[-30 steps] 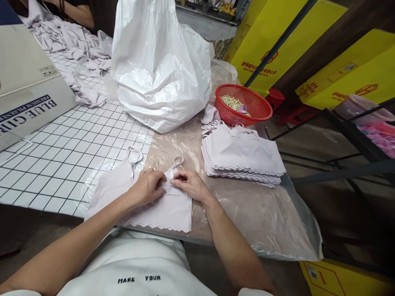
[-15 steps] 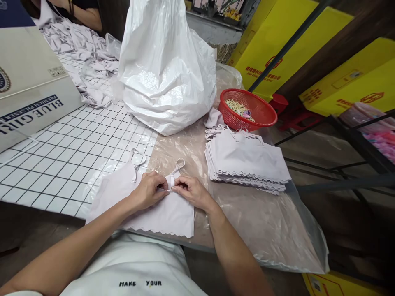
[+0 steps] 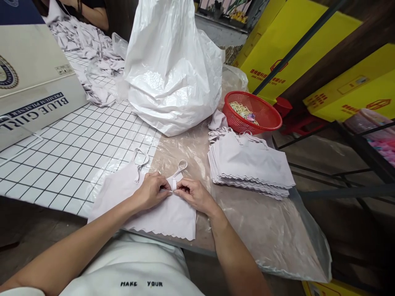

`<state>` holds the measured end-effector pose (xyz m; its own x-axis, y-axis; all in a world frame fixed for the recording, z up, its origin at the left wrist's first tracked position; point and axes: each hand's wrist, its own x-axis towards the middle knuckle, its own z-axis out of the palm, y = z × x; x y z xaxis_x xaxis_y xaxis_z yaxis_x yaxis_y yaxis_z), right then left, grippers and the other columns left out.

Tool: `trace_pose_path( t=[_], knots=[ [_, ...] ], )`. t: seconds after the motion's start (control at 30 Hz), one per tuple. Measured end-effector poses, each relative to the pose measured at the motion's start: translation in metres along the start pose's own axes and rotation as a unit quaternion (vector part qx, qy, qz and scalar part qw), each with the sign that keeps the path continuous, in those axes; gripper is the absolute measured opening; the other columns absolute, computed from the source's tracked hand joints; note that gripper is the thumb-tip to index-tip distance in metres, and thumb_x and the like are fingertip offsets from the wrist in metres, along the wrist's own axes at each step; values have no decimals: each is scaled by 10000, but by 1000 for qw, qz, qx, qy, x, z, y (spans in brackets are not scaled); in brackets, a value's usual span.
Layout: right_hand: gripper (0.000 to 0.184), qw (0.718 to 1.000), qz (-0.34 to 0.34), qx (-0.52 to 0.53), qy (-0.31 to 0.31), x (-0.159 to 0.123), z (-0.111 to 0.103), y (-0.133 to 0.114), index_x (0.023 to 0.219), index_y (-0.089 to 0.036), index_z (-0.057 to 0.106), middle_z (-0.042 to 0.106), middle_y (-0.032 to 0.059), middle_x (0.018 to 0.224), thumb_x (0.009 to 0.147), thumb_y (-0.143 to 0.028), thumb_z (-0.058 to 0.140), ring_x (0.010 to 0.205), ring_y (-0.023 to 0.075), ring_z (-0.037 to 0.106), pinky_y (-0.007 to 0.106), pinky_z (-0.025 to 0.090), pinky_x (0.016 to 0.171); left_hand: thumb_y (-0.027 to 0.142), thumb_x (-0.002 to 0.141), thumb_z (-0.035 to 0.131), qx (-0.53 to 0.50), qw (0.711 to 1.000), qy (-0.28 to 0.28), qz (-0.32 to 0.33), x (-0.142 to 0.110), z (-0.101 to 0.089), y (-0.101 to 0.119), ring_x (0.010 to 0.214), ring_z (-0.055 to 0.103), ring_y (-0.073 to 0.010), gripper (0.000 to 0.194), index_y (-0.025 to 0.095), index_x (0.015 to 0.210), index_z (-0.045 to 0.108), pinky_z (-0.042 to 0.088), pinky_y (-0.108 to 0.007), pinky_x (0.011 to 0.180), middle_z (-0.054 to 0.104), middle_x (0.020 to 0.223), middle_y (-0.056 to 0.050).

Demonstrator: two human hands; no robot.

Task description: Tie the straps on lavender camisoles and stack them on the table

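Note:
A pale camisole point(image 3: 166, 218) with a scalloped hem lies flat at the table edge in front of me. Its two thin straps loop upward, away from me. My left hand point(image 3: 152, 190) is closed in a pinch on the fabric at the neckline, near the base of the right-hand strap point(image 3: 182, 166). Just beside it, my right hand point(image 3: 194, 195) pinches the same spot from the other side. A small white tab point(image 3: 174, 183) shows between the fingertips. What exactly the fingertips hold there is partly hidden.
To the right sits a stack of folded camisoles point(image 3: 251, 162), with a red basket point(image 3: 253, 113) of small items behind it. A large white plastic bag point(image 3: 173, 78) stands at the back. A carton point(image 3: 40, 90) is at left, and loose garments point(image 3: 83, 45) lie near another person's arm point(image 3: 95, 16).
The whole view has shifted slightly. Both hands stay at the strap base, with their fingertips a little closer together over the fabric.

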<state>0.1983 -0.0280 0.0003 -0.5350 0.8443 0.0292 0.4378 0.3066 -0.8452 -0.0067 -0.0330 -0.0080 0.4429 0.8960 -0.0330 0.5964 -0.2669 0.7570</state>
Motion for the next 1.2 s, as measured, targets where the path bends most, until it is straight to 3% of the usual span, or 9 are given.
trace_pose_path(
  t=[0.27,0.63,0.9,1.2],
  knots=[
    [128,999,-21,-30,6,-1,0,-3,748,-189,603,554,-9,702,875,-199,622,659,129,504,248,391,612,205,812,653,8,1000,-12,-12,2,-3,4,833,586,-217,81,183,751,702,365,-391,885,711,767,-28],
    [125,996,-51,-23,63,4,16,-1,752,-191,605,574,-4,704,876,-189,625,666,138,514,264,391,631,236,826,595,69,997,-35,-4,5,-4,4,792,541,-211,158,168,684,605,362,-363,819,626,685,-34],
    [92,995,3,59,77,5,19,-4,849,-186,692,692,22,802,873,-233,617,738,159,606,288,457,714,287,811,575,33,999,-23,7,4,-6,2,764,542,-192,165,171,696,600,380,-334,784,619,684,-12],
    [127,989,37,89,108,6,20,0,813,-189,698,653,17,780,843,-302,649,735,152,565,278,445,700,318,827,559,-1,1000,-15,7,2,-7,3,776,559,-193,198,173,707,619,386,-342,803,641,696,-7]
  ],
)
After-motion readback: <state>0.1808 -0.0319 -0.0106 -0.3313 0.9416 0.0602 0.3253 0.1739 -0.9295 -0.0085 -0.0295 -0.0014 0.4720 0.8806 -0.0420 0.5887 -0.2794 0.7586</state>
